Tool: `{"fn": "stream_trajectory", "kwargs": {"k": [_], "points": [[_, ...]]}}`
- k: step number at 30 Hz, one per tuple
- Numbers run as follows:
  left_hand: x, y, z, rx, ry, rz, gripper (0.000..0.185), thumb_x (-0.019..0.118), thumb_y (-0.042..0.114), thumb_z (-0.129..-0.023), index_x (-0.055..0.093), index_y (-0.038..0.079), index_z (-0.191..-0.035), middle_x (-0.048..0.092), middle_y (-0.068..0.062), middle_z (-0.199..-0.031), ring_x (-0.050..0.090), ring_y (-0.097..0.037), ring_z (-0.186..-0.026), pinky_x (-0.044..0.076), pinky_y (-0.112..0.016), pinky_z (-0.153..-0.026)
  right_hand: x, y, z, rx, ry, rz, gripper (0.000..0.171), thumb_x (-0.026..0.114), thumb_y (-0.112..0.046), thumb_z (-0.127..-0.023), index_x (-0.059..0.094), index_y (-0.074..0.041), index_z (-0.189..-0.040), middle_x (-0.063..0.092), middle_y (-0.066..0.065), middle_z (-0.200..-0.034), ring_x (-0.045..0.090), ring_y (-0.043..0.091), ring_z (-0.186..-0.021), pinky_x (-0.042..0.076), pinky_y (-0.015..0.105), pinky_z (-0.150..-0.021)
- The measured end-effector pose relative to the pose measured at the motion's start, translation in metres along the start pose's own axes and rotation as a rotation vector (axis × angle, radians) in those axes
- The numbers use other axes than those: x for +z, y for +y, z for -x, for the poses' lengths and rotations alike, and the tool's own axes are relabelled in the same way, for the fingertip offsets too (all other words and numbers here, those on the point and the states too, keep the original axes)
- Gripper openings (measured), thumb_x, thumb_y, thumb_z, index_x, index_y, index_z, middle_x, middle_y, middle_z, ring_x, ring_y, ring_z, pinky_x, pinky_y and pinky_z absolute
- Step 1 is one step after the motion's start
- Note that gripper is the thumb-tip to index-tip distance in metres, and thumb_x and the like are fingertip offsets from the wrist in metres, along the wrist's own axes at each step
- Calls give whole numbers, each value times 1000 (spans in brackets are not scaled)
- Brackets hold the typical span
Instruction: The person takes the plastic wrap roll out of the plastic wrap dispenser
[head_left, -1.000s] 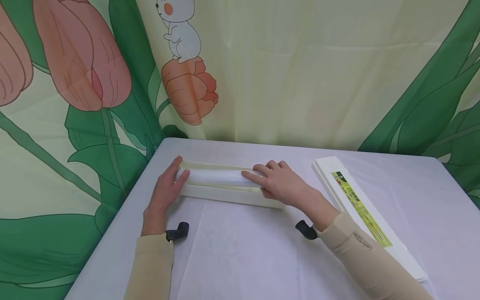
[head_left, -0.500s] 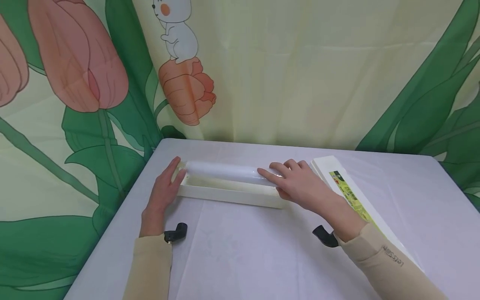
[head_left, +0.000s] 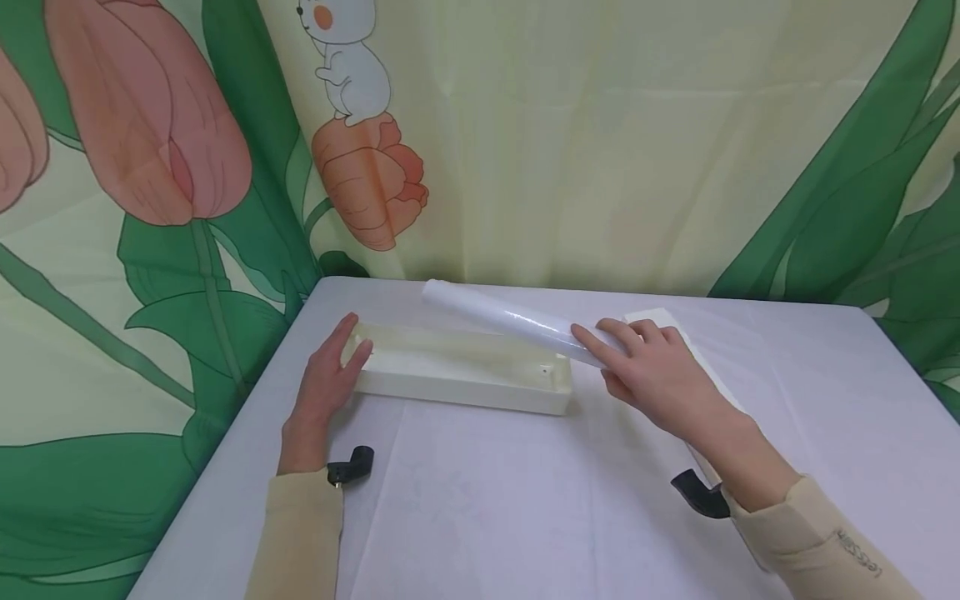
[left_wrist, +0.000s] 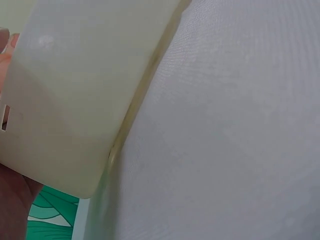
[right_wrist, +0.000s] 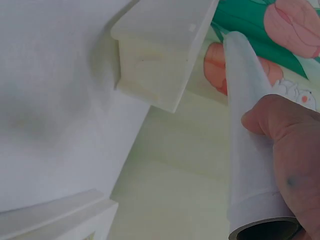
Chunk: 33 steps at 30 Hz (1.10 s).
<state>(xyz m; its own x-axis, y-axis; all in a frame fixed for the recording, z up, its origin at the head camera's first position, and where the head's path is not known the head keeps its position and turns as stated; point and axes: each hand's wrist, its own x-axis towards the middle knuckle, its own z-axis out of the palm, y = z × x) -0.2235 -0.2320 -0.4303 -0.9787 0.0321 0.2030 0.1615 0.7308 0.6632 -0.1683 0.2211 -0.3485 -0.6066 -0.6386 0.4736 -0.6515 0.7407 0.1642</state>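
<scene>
My right hand (head_left: 663,379) holds a roll of cling film (head_left: 510,317) near its right end, tilted with the far left end higher. The right wrist view shows the thumb laid along the roll (right_wrist: 250,150) and the tube's hollow end facing the camera. To its left on the table stands a long cream plastic box (head_left: 457,388), its top uncovered and its inside bare. My left hand (head_left: 322,387) grips the box's left end, thumb at the near side and fingers toward the back. The left wrist view shows the box wall (left_wrist: 85,95) close up, with a small slot.
A long white cover (head_left: 651,317) lies on the right of the table, mostly hidden behind my right arm. White cloth covers the table (head_left: 480,500). A curtain (head_left: 570,167) printed with tulips and a rabbit hangs behind the far edge.
My right hand has lifted the roll of cling film out of the box and moved it right, its left end swinging up and away. The left hand stays on the box.
</scene>
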Motion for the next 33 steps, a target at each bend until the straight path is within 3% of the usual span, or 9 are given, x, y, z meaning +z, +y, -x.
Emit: {"fn": "stream_trajectory", "kwargs": {"k": [10, 18, 26, 33], "points": [[0, 0, -1, -5, 10, -16, 69, 53, 39, -105, 29, 4, -158, 28, -16, -163, 23, -35, -150, 20, -52, -120, -15, 15, 26, 77, 27, 2, 73, 74, -7, -77, 50, -16, -145, 59, 17, -123, 60, 45, -91, 47, 55, -62], [1, 0, -2, -16, 4, -19, 71, 55, 39, -104, 28, 4, -159, 27, -16, -163, 23, -36, -150, 20, -53, -120, -16, 21, 51, 123, 55, 8, 61, 64, -14, -83, 51, -15, -143, 59, 18, -123, 60, 47, -88, 46, 57, -57], [3, -2, -2, 10, 27, -12, 71, 58, 37, -102, 31, 2, -157, 30, -17, -162, 25, -36, -149, 22, -52, -120, -19, 14, 72, 257, -80, 6, 78, 76, -9, -79, 43, -15, -150, 55, 21, -129, 57, 49, -95, 47, 61, -66], [3, -1, -1, 14, 39, -10, 70, 59, 36, -102, 32, 2, -157, 31, -18, -161, 26, -37, -148, 23, -53, -119, -13, 11, 92, 321, -115, -9, 80, 75, -8, -81, 41, -17, -153, 55, 23, -127, 56, 50, -96, 46, 61, -67]]}}
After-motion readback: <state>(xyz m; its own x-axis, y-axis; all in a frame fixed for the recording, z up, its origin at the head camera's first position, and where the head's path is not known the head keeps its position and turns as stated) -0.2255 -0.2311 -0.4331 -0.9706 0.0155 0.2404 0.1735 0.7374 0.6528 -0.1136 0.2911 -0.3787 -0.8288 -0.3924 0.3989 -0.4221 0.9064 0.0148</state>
